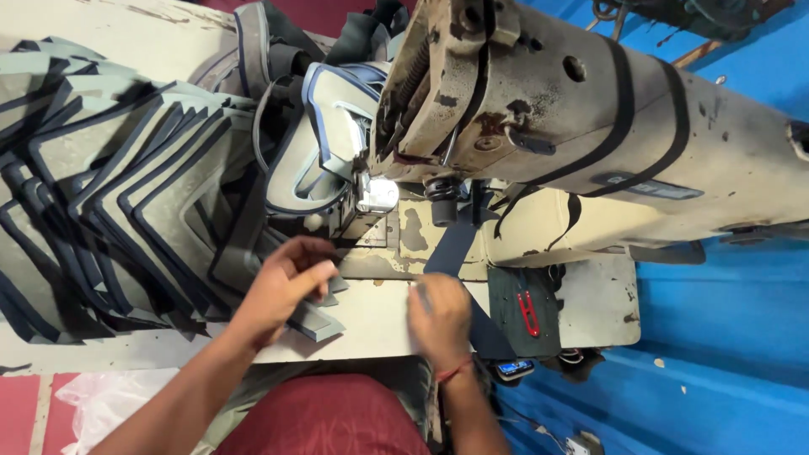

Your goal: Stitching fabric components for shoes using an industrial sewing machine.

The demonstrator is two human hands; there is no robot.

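Grey piece with dark edging (316, 320) lies on the near sewing machine bed (379, 324), under the left hand (282, 286), fingers curled, pressing it. Right hand (440, 316) lies just right, fingers bent onto dark strap (455, 244); grip unclear.

Both my forearms reach forward toward sewing machine (539, 126). My left hand (282, 286) sits below and left of its needle end, palm down, fingers curled, tips pressing flat. My right hand (440, 316) lies just below machine's needle end, back up, fingers bent under, thumb tucked. Red thread band circles right wrist. Hands near each other, not touching.
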